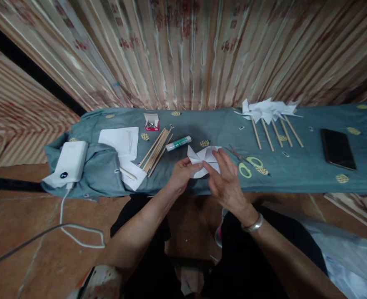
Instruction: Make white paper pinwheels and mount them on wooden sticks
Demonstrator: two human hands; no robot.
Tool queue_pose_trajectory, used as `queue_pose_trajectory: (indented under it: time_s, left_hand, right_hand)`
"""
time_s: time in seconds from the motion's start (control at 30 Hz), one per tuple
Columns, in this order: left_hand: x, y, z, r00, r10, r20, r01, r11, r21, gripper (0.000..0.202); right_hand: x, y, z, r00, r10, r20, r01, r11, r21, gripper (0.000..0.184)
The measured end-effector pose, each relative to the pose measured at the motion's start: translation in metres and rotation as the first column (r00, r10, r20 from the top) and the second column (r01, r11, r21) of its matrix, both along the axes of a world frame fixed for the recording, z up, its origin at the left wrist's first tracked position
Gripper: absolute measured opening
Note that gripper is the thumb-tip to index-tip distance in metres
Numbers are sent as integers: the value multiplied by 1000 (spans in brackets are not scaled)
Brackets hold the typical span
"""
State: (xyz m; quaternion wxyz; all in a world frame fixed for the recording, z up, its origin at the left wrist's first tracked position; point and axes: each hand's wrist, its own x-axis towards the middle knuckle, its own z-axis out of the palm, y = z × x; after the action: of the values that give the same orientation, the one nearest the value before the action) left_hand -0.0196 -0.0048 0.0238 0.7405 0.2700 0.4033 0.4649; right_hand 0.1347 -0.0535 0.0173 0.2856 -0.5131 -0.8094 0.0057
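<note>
Between my two hands is a white paper pinwheel [199,157] with its points folded toward the middle, held just above the cloth's front edge. My left hand [182,173] pinches its left side between thumb and fingers. At its centre and right side, my right hand [224,178] presses with thumb and fingertips. Just right of it lie scissors [245,166] with light green handles. A glue stick [178,143] and a bundle of wooden sticks [155,153] rest to the left. Behind them stands an open red box [151,122] of small metal pins.
Several finished paper pinwheels on sticks [268,111] lie at the back right, near a dark phone [338,148]. White paper sheets [121,141], a white pen [128,173] and a cabled power bank [70,162] are at left. A pleated curtain [183,54] hangs behind the green cloth [314,174].
</note>
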Motion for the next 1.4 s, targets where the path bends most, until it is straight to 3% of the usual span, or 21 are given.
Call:
queue_pose_trajectory:
  time_s: [0.5, 0.67, 0.73, 0.77, 0.87, 0.97, 1.03, 1.13, 1.4]
  left_hand:
    - [13, 12, -9, 998, 49, -51, -45, 996, 81, 32]
    - [15, 18, -15, 990, 113, -79, -106, 990, 92, 29]
    - [17, 19, -15, 989, 117, -89, -108, 989, 104, 28]
    - [17, 19, -15, 990, 113, -89, -103, 989, 110, 28]
    - [20, 18, -14, 992, 91, -84, -81, 990, 117, 27]
    - [23, 17, -14, 993, 68, -96, -56, 991, 119, 26]
    - [24, 17, -14, 992, 54, -113, -40, 991, 126, 25]
    - [25, 18, -16, 990, 45, -132, -25, 989, 149, 23]
    - [24, 24, -18, 977, 71, -201, -24, 973, 228, 19]
  right_hand:
    - [4, 1, 9, 989, -60, -138, 49, 995, -83, 46]
    - [19, 7, 14, 946, -190, -263, 169, 980, -101, 43]
    - [26, 13, 8, 858, -290, -424, 228, 954, -193, 47]
    - [28, 17, 4, 772, -335, -540, 227, 939, -259, 50]
    - [29, 26, -8, 486, -434, -759, 31, 876, -481, 59]
    - [22, 31, -9, 320, -503, -803, -182, 799, -574, 62]
    - [16, 33, -5, 260, -530, -807, -247, 772, -586, 63]
    - [9, 36, 1, 204, -543, -814, -254, 774, -580, 60]
    - [5, 42, 1, 153, -533, -832, -222, 802, -554, 53]
